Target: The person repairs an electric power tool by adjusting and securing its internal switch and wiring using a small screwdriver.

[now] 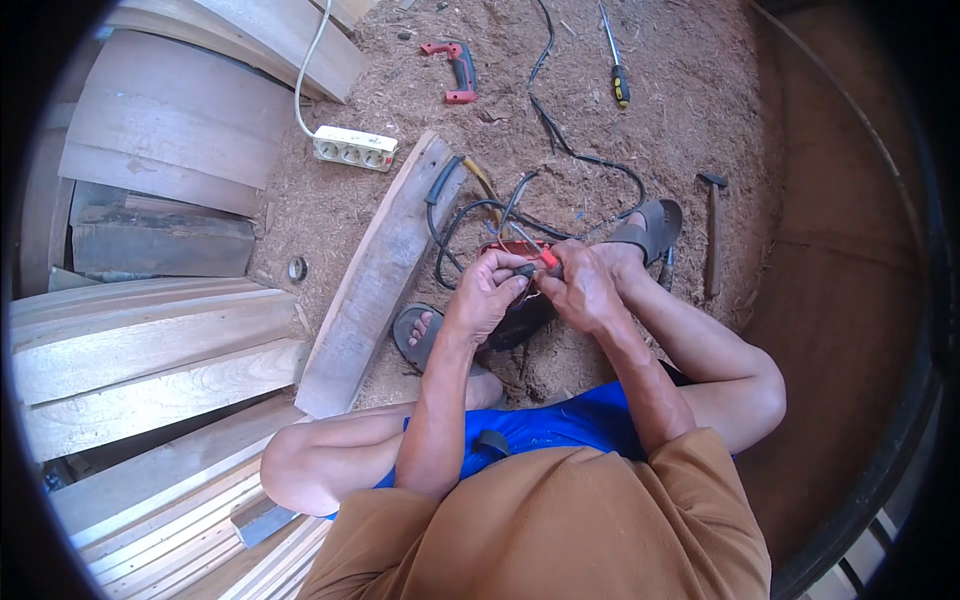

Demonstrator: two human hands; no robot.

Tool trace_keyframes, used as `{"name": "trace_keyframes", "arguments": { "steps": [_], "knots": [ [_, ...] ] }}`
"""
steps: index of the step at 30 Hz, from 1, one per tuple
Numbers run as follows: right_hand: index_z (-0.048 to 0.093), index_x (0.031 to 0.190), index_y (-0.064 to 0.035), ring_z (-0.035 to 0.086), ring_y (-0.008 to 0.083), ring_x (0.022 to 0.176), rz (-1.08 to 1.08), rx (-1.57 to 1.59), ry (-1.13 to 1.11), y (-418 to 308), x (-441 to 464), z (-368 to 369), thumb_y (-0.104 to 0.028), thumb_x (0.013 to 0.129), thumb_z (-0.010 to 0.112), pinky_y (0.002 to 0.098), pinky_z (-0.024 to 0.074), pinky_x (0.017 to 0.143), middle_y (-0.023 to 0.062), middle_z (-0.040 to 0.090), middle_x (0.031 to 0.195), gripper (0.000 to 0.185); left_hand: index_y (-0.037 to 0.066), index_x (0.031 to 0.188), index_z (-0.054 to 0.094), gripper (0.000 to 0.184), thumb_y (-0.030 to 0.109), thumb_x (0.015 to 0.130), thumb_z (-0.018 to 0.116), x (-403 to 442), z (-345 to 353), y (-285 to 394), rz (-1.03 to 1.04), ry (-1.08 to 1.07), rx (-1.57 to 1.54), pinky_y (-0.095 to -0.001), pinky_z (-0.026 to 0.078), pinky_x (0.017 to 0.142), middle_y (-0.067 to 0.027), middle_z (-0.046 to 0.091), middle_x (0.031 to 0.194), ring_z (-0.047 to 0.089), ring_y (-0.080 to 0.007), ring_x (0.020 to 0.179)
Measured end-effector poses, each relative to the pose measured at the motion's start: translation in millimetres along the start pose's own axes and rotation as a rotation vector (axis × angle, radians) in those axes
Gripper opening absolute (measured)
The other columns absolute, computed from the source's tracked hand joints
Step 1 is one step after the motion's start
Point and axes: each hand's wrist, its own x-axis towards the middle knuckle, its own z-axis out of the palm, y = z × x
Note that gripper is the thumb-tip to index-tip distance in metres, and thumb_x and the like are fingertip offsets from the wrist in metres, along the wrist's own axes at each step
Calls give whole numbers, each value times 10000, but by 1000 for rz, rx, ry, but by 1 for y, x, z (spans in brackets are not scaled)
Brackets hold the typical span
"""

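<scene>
My left hand (485, 297) is closed, with thumb and fingers pinching a small dark part (524, 270); its exact kind is hard to make out. Close beside it, my right hand (585, 287) grips a red-handled screwdriver (548, 258), its thin metal shaft slanting up and left. Just beyond my fingers shows the red body of a power tool (515, 246), partly covered by both hands. Thin wires and a black cable (462, 215) loop around it. A separate red and black handle shell (460, 75) lies farther off on the sawdust.
A curved plank (385, 270) lies left of my feet, near a white power strip (352, 148) and a tape roll (297, 268). A yellow-black screwdriver (620, 85) and a hammer (713, 235) rest on the right. Stacked boards (160, 340) line the left side.
</scene>
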Motion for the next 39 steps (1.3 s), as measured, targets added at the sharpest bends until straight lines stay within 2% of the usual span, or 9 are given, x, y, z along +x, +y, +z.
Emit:
{"name": "trace_keyframes", "arguments": {
  "steps": [7, 10, 16, 22, 25, 31, 33, 37, 39],
  "knots": [
    [670, 1007, 17, 618, 432, 918, -26, -93, 39, -8, -3, 0, -88, 845, 718, 513, 488, 805, 228, 626, 903, 198, -20, 1242, 602, 258, -66, 989, 627, -1, 2, 3, -15, 4, 2, -260, 577, 881, -147, 746, 1140, 707, -128, 1000],
    [669, 996, 22, 619, 431, 912, -71, 4, 75, -3, -3, 2, -90, 839, 722, 519, 486, 794, 236, 628, 901, 199, -23, 1244, 599, 256, -64, 992, 622, -2, 3, 5, -3, 1, 11, -266, 576, 901, -152, 739, 1167, 705, -136, 1025],
    [685, 966, 47, 650, 453, 903, 36, 12, 61, 0, -2, 1, -128, 834, 712, 517, 507, 800, 257, 679, 906, 221, -23, 1240, 579, 258, -79, 989, 601, -2, 5, 7, 27, -7, 73, -287, 572, 934, -163, 724, 1217, 696, -154, 1080],
    [727, 941, 61, 732, 393, 849, 281, 310, -79, 9, 1, 3, -174, 826, 731, 483, 546, 765, 252, 735, 848, 261, -30, 1242, 555, 263, -83, 986, 584, -3, 7, 7, 30, -26, 127, -282, 560, 940, -150, 710, 1231, 696, -158, 1066],
    [741, 993, 51, 745, 356, 892, 268, 213, -103, 16, 2, 4, -175, 831, 734, 460, 551, 795, 244, 749, 890, 279, -29, 1238, 556, 262, -84, 983, 579, -1, 4, 2, 32, -37, 188, -276, 554, 922, -147, 703, 1239, 693, -152, 1065],
    [740, 1068, 32, 745, 351, 887, 231, 342, -78, 28, 1, 14, -149, 844, 726, 445, 551, 806, 231, 753, 904, 289, -24, 1232, 553, 260, -63, 979, 599, -1, 3, 0, 56, -44, 238, -276, 548, 912, -142, 705, 1230, 683, -142, 1064],
    [739, 1079, 30, 741, 309, 886, 291, 326, -115, 20, 1, 5, -133, 846, 722, 432, 550, 802, 209, 757, 904, 286, -13, 1235, 539, 271, -55, 980, 619, 0, 5, 0, 26, -32, 264, -290, 555, 933, -146, 713, 1220, 680, -137, 1076],
    [738, 1089, 31, 705, 216, 857, 343, 353, -226, 15, 5, -5, -112, 839, 730, 395, 546, 790, 138, 754, 884, 288, -3, 1202, 555, 286, -43, 954, 694, 0, 8, -1, 56, 13, 372, -283, 572, 854, -124, 716, 1167, 688, -126, 989],
    [732, 1092, 34, 682, 203, 843, 366, 366, -244, 9, 5, -10, -115, 830, 741, 385, 542, 787, 110, 741, 877, 301, 1, 1175, 568, 287, -39, 939, 726, 2, 6, -5, 87, 29, 412, -277, 577, 820, -115, 717, 1138, 694, -126, 957]
  ]
}}
